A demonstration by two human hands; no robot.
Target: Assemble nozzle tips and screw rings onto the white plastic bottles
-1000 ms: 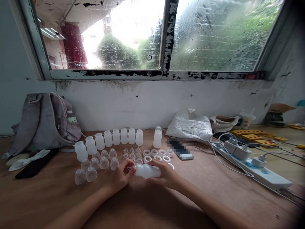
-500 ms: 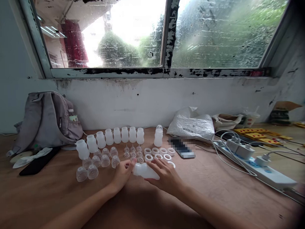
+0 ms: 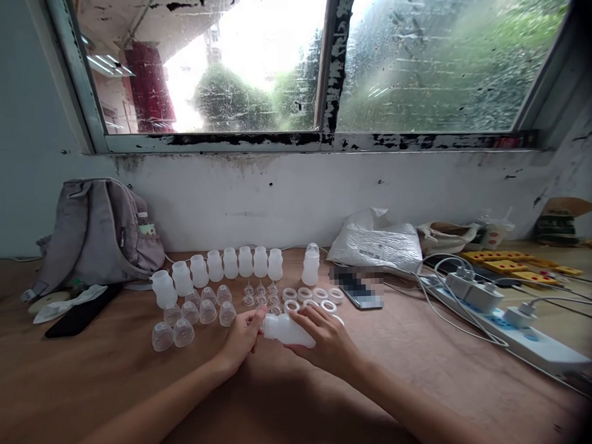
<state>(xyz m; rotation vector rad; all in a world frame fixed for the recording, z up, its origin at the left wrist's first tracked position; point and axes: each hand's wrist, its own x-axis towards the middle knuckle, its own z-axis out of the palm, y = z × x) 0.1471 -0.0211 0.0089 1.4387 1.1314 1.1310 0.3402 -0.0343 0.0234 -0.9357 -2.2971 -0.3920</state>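
Note:
A white baby bottle (image 3: 286,330) lies on its side above the table, its neck pointing left. My right hand (image 3: 326,337) is wrapped round its body from the right. At the bottle's mouth, the fingers of my left hand (image 3: 244,337) are pinched together; what they grip there is hidden. Just beyond my hands stand clear silicone nipples (image 3: 260,291) in rows. White collar rings (image 3: 320,295) lie to their right, some partly covered by my right hand. Clear dome caps (image 3: 208,311) stand left of my left hand.
A row of open white bottles (image 3: 230,263) stands behind, with one capped bottle (image 3: 310,265) to its right. Right of the rings lie a phone (image 3: 360,290), a silver bag (image 3: 377,242) and a power strip (image 3: 533,343) with cables. A grey backpack (image 3: 99,229) sits left.
The view has shifted slightly, so everything sits a little further right. My left fingers have turned a little at the bottle's mouth. My right hand keeps its hold on the bottle.

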